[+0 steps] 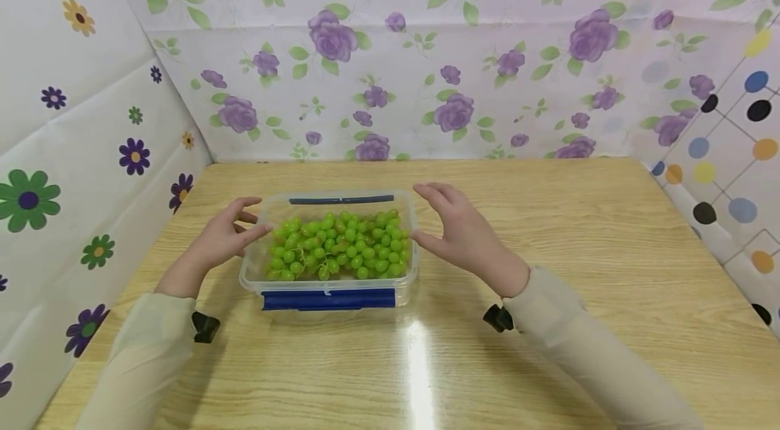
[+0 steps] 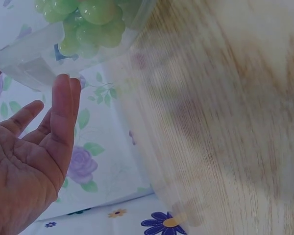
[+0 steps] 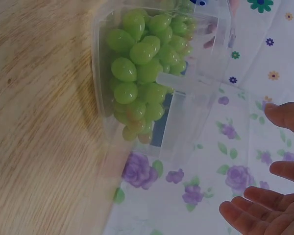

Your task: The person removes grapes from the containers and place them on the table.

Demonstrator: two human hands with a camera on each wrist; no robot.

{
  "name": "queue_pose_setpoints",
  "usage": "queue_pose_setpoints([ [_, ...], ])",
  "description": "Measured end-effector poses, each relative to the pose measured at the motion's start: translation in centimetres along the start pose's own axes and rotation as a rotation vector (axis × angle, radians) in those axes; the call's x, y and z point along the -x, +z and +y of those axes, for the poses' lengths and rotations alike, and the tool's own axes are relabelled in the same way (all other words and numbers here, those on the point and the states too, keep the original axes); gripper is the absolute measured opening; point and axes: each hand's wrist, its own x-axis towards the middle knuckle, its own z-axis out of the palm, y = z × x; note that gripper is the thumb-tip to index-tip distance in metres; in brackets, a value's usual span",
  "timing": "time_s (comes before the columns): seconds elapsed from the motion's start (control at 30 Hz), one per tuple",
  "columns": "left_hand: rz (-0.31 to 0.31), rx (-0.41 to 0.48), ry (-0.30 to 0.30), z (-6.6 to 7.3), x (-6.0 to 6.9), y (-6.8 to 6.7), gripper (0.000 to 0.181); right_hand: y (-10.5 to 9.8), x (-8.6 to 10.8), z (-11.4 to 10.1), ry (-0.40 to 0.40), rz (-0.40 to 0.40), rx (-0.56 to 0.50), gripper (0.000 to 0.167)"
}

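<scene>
A clear plastic box (image 1: 365, 285) stands on the wooden table, holding many green grapes (image 1: 341, 245). Blue clips run along its long sides, such as the front clip (image 1: 329, 299). Whether a clear lid covers the grapes I cannot tell. My left hand (image 1: 222, 235) is at the box's left side, fingers spread and loosely bent; its fingertips (image 2: 62, 85) are close to the box wall, contact unclear. At the right end, my right hand (image 1: 466, 230) is held with thumb and fingers apart. In the right wrist view, that hand (image 3: 269, 210) stands away from the box (image 3: 186, 122).
Wooden table surface (image 1: 579, 233) extends to the right and in front of the box. Behind it hangs a sheet with purple flowers (image 1: 332, 37). Patterned sheets (image 1: 36, 112) also close off the left and right sides. Small black devices (image 1: 205, 327) sit at both wrists.
</scene>
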Motion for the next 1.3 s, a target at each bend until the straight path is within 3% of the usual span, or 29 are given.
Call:
queue_pose_setpoints([
  [0.87, -0.055, 0.164, -0.054, -1.5, 0.3, -0.4, 0.064, 2.2, -2.7, -1.6, 0.062, -0.109, -0.065, 0.068],
  [1.3, -0.096, 0.265, -0.058, -1.7, 0.6, -0.5, 0.062, 3.3, -4.0, -2.2, 0.193, -0.213, -0.084, 0.073],
])
